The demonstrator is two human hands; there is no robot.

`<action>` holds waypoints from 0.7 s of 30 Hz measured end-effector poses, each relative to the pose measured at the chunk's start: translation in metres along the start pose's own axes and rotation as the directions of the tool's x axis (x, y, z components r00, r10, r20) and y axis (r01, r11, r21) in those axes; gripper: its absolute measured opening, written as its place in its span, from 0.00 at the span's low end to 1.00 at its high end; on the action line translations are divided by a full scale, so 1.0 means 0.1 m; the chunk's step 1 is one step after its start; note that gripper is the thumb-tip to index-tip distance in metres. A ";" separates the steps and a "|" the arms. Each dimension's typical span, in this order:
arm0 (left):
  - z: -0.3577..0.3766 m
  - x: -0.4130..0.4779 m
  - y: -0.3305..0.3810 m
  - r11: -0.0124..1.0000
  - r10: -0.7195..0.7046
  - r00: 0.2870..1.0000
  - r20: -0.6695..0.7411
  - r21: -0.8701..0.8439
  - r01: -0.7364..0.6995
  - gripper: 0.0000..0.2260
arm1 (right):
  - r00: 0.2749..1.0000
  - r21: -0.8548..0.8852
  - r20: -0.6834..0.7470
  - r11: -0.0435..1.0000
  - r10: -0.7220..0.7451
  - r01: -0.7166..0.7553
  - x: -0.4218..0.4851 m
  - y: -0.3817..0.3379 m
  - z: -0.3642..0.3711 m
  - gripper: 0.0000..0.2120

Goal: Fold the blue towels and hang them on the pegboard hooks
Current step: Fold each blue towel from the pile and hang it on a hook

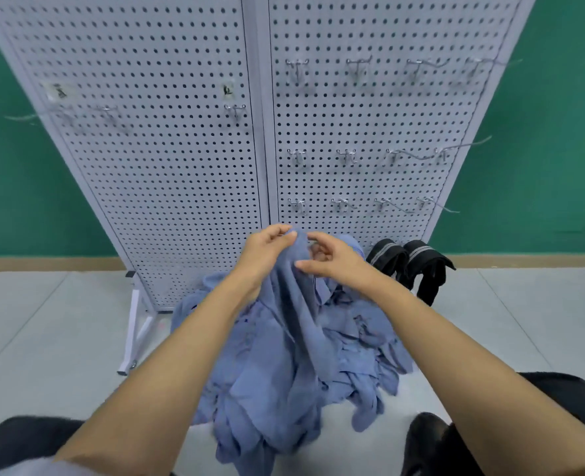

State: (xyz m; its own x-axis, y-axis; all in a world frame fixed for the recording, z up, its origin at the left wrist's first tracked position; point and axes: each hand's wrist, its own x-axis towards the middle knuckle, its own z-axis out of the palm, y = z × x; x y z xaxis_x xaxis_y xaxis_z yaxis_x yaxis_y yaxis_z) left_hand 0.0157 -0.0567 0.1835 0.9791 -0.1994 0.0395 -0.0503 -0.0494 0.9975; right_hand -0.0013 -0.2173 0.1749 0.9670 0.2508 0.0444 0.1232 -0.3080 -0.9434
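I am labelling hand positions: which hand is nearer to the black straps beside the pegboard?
Right. The right hand grips the blue towel just left of the black straps; the left hand holds the same towel farther left, beyond the right hand.

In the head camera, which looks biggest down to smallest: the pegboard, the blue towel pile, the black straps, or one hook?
1. pegboard
2. blue towel pile
3. black straps
4. hook

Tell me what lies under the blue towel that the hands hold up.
Under the held towel, a pile of blue towels lies on the floor. The towel covers the pile's middle; the floor beneath the pile is hidden.
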 end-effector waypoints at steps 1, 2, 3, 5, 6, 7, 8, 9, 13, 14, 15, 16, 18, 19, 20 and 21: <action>-0.03 -0.01 0.18 1.000 0.018 0.999 0.038 -0.015 -0.017 0.06 | 1.000 -0.042 0.025 0.999 -0.013 0.014 0.01 -0.10 -0.04 0.18; -0.05 0.00 0.35 0.999 0.033 0.997 0.073 -0.036 -0.030 0.06 | 0.999 -0.080 0.051 0.997 -0.012 0.016 0.01 -0.20 -0.08 0.19; -0.08 -0.01 0.52 0.998 0.044 0.993 0.108 -0.051 -0.038 0.07 | 0.997 -0.118 0.078 0.993 0.011 -0.002 0.01 -0.29 -0.12 0.20; -0.11 -0.01 0.81 0.997 0.045 0.986 0.163 -0.073 -0.033 0.06 | 0.986 -0.180 0.149 0.982 0.079 -0.051 -0.01 -0.44 -0.17 0.22; -0.12 -0.01 0.93 0.995 0.044 0.984 0.173 -0.095 -0.028 0.06 | 0.980 -0.195 0.179 0.979 0.090 -0.055 -0.02 -0.51 -0.18 0.20; -0.13 0.00 1.03 0.991 0.046 0.986 0.163 -0.133 -0.024 0.07 | 0.978 -0.191 0.191 0.981 0.078 -0.041 -0.02 -0.57 -0.18 0.16; -0.15 0.01 1.08 0.980 0.043 0.989 0.144 -0.198 -0.014 0.07 | 0.985 -0.164 0.169 0.986 0.046 -0.018 -0.03 -0.63 -0.18 0.12; -0.18 0.03 1.10 0.962 0.037 0.989 0.142 -0.274 0.004 0.07 | 0.994 -0.124 0.113 0.992 0.010 0.004 -0.02 -0.67 -0.20 0.10; -0.31 -0.01 0.93 0.973 -0.056 0.958 0.280 -0.200 0.115 0.18 | 0.996 0.164 -0.075 0.985 -0.045 0.056 0.03 -0.86 -0.29 0.11; -0.33 -0.03 0.85 0.988 -0.084 0.950 0.300 -0.099 0.119 0.20 | 0.995 0.216 -0.088 0.974 -0.051 0.069 0.04 -0.90 -0.31 0.10; -0.32 -0.06 0.76 0.992 -0.106 0.945 0.310 -0.027 0.120 0.21 | 0.994 0.226 -0.098 0.971 -0.054 0.075 0.05 -0.92 -0.33 0.09; -0.31 -0.08 0.69 0.993 -0.115 0.945 0.305 0.005 0.120 0.21 | 0.993 0.213 -0.107 0.974 -0.051 0.073 0.06 -0.95 -0.35 0.09; -0.29 -0.10 0.59 0.994 -0.106 0.961 0.256 0.012 0.107 0.14 | 0.992 0.116 -0.120 0.992 -0.043 0.058 0.07 -0.94 -0.40 0.14; -0.29 -0.11 0.57 0.995 -0.102 0.966 0.237 0.021 0.100 0.11 | 0.993 0.060 -0.118 0.997 -0.031 0.038 0.06 -0.92 -0.42 0.17; -0.31 -0.11 0.55 0.995 -0.101 0.969 0.224 0.033 0.096 0.10 | 0.993 0.019 -0.117 1.000 -0.015 0.017 0.06 -0.90 -0.45 0.18; -0.33 -0.11 0.56 0.994 -0.102 0.971 0.216 0.048 0.094 0.10 | 0.993 -0.013 -0.116 1.000 0.004 -0.006 0.04 -0.86 -0.47 0.19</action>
State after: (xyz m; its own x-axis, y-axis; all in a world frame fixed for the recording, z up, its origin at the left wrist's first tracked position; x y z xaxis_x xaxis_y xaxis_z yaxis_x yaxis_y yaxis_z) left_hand 0.0082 -0.0252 0.2405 0.9132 -0.4003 -0.0763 0.0326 -0.1147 0.9929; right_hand 0.0024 -0.2331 0.2721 0.9869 0.1412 0.0783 0.1205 -0.3214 -0.9392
